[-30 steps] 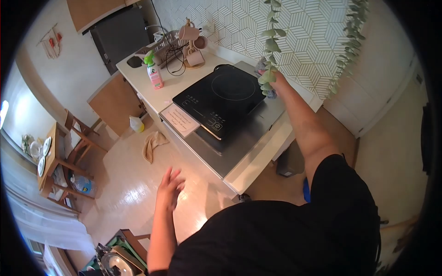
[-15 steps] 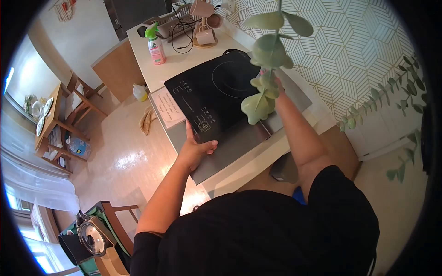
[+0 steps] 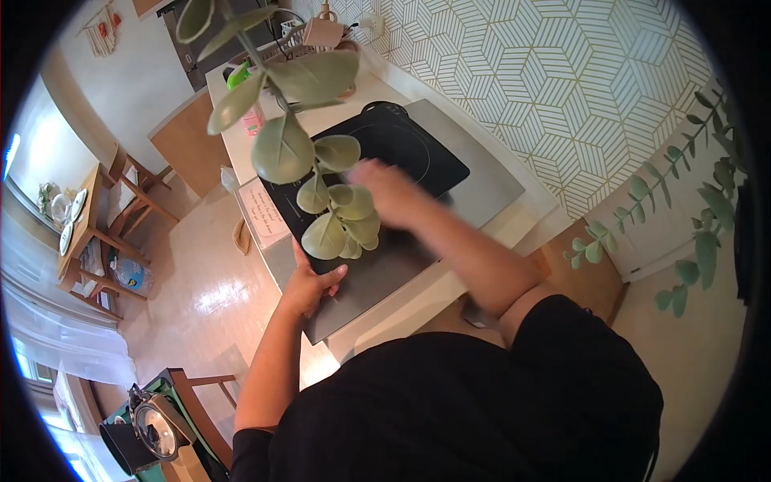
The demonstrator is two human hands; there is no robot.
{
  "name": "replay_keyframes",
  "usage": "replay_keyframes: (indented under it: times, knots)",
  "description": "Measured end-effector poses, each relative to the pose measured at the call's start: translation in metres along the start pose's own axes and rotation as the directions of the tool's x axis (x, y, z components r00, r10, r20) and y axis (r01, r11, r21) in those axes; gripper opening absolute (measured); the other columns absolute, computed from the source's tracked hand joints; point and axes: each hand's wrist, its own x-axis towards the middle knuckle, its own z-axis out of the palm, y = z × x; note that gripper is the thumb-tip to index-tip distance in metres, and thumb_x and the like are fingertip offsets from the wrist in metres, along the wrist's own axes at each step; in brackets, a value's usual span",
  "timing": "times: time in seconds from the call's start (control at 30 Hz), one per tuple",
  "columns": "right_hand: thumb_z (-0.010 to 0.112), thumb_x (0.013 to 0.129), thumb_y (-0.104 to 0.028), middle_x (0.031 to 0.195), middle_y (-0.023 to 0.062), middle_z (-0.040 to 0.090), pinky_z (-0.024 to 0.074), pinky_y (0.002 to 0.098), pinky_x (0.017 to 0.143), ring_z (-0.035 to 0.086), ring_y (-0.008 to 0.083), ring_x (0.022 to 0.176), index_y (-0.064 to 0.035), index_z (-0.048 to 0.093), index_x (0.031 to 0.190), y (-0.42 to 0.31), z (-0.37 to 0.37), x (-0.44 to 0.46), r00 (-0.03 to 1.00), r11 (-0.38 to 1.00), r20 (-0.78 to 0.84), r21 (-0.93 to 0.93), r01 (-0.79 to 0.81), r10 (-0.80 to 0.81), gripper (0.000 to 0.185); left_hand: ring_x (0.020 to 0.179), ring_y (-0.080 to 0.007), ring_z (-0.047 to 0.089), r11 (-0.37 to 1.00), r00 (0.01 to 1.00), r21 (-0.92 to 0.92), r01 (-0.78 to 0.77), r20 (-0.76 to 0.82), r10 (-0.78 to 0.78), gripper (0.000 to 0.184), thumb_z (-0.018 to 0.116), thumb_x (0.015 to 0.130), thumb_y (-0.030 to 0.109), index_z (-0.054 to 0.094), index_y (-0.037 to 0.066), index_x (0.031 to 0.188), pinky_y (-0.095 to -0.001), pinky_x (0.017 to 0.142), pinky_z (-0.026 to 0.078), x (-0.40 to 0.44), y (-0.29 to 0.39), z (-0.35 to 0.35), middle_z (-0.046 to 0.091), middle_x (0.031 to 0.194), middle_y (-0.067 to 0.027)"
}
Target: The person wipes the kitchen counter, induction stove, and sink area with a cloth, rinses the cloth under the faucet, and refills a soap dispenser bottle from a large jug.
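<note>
A black induction cooktop (image 3: 438, 165) lies on the steel surface (image 3: 377, 277) of the counter. At its near left corner, my left hand (image 3: 309, 287) grips the edge, thumb and fingers wrapped round it. Over the cooktop's middle is my right hand (image 3: 384, 191), smeared by motion; its fingers are partly behind hanging green leaves (image 3: 345, 213), and what it holds, if anything, cannot be made out. A pink card with writing (image 3: 263, 210) lies against the cooktop's left edge.
Behind the leaves stand a pink spray bottle (image 3: 253, 120) and pink mugs (image 3: 323, 34). A second leafy strand (image 3: 707, 197) hangs at the right. A wooden table (image 3: 87, 217) and chair (image 3: 132, 193) stand at the left, and a glass-lidded pot (image 3: 157, 428) at lower left.
My left hand has come up from the side onto the cooktop's near corner. My right hand has moved from the far right edge, where it held a grey cloth, to over the cooktop.
</note>
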Motion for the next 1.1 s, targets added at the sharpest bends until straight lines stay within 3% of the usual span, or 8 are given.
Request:
replay_keyframes:
  times: [0.13, 0.27, 0.3, 0.47, 0.6, 0.93, 1.0, 1.1]
  knots:
    - [0.043, 0.097, -0.027, 0.139, 0.0253, 0.046, 0.0378, 0.0454, 0.107, 0.045, 0.0364, 0.128, 0.0050, 0.053, 0.125, 0.143, -0.004, -0.016, 0.941, 0.961, -0.213, -0.027, -0.276, 0.265, 0.044, 0.058, -0.0110, 0.051, 1.000, 1.000, 0.004, 0.013, -0.023, -0.013, 0.042, 0.074, 0.082, 0.003, 0.048, 0.006, 0.115, -0.0249, 0.053, 0.042, 0.001, 0.002, 0.001, 0.057, 0.079, -0.0013]
    - [0.051, 0.092, -0.021, 0.126, 0.0262, 0.053, 0.0408, 0.0438, 0.102, 0.050, 0.0384, 0.118, 0.0074, 0.055, 0.119, 0.071, 0.005, -0.005, 0.969, 0.977, -0.136, -0.016, -0.211, 0.207, 0.039, 0.057, -0.0108, 0.051, 0.998, 0.998, 0.010, 0.057, 0.013, -0.057, 0.043, 0.075, 0.081, 0.003, 0.049, 0.006, 0.115, -0.0247, 0.052, 0.041, 0.006, 0.000, -0.002, 0.057, 0.079, -0.0017]
    - [0.056, 0.088, -0.018, 0.121, 0.0253, 0.055, 0.0427, 0.0435, 0.099, 0.052, 0.0378, 0.114, 0.0063, 0.057, 0.113, 0.033, 0.001, -0.006, 0.996, 0.960, -0.007, 0.264, -0.089, 0.094, 0.035, 0.058, -0.0105, 0.051, 0.999, 0.999, -0.013, 0.048, 0.027, -0.047, 0.039, 0.074, 0.081, 0.003, 0.050, 0.006, 0.113, -0.0244, 0.052, 0.041, 0.005, 0.001, -0.001, 0.057, 0.079, -0.0015]
    - [0.048, 0.098, -0.032, 0.153, 0.0144, 0.033, 0.0290, 0.0471, 0.113, 0.029, 0.0313, 0.142, -0.0070, 0.044, 0.142, -0.064, 0.032, 0.003, 0.799, 0.826, 0.240, 0.289, 0.484, -0.552, 0.051, 0.060, -0.0107, 0.052, 0.999, 0.996, 0.034, 0.038, 0.074, -0.040, 0.027, 0.071, 0.082, 0.002, 0.056, 0.005, 0.105, -0.0238, 0.052, 0.041, 0.018, -0.024, -0.021, 0.058, 0.081, -0.0009]
    - [0.041, 0.100, -0.033, 0.155, 0.0111, 0.031, 0.0253, 0.0521, 0.113, 0.028, 0.0315, 0.143, -0.0112, 0.040, 0.145, -0.039, 0.057, 0.081, 0.760, 0.798, 0.281, 0.035, 0.602, -0.586, 0.050, 0.054, -0.0122, 0.053, 0.997, 0.999, 0.066, 0.046, -0.029, -0.044, 0.123, 0.085, 0.072, 0.018, -0.011, -0.002, 0.146, -0.0242, 0.047, 0.044, 0.009, -0.009, -0.009, 0.060, 0.077, -0.0053]
    - [0.039, 0.100, -0.036, 0.153, 0.0133, 0.034, 0.0267, 0.0449, 0.114, 0.034, 0.0288, 0.139, -0.0088, 0.044, 0.142, 0.002, 0.106, 0.213, 0.910, 0.940, 0.271, 0.222, 0.258, -0.314, 0.050, 0.051, -0.0102, 0.051, 0.998, 0.996, -0.002, -0.059, -0.065, 0.059, 0.119, 0.082, 0.074, 0.014, -0.008, 0.019, 0.151, -0.0252, 0.045, 0.045, 0.000, 0.000, -0.002, 0.058, 0.078, -0.0038]
    - [0.043, 0.100, -0.033, 0.152, 0.0151, 0.035, 0.0264, 0.0454, 0.114, 0.035, 0.0288, 0.139, -0.0075, 0.045, 0.141, -0.004, 0.105, 0.181, 0.774, 0.776, 0.056, 0.011, 0.631, -0.630, 0.049, 0.052, -0.0095, 0.051, 0.994, 0.995, 0.057, -0.091, -0.046, 0.094, 0.117, 0.082, 0.073, 0.010, -0.005, 0.018, 0.151, -0.0242, 0.045, 0.044, 0.009, -0.012, -0.007, 0.058, 0.083, -0.0038]
    - [0.045, 0.099, -0.033, 0.151, 0.0148, 0.035, 0.0247, 0.0467, 0.115, 0.033, 0.0273, 0.141, -0.0092, 0.048, 0.139, -0.036, 0.062, 0.084, 0.721, 0.734, 0.141, 0.153, 0.662, -0.679, 0.046, 0.053, -0.0088, 0.050, 0.998, 0.998, 0.048, -0.035, -0.051, 0.037, 0.112, 0.082, 0.072, 0.006, 0.001, 0.014, 0.149, -0.0232, 0.045, 0.043, 0.014, -0.016, -0.009, 0.058, 0.086, -0.0035]
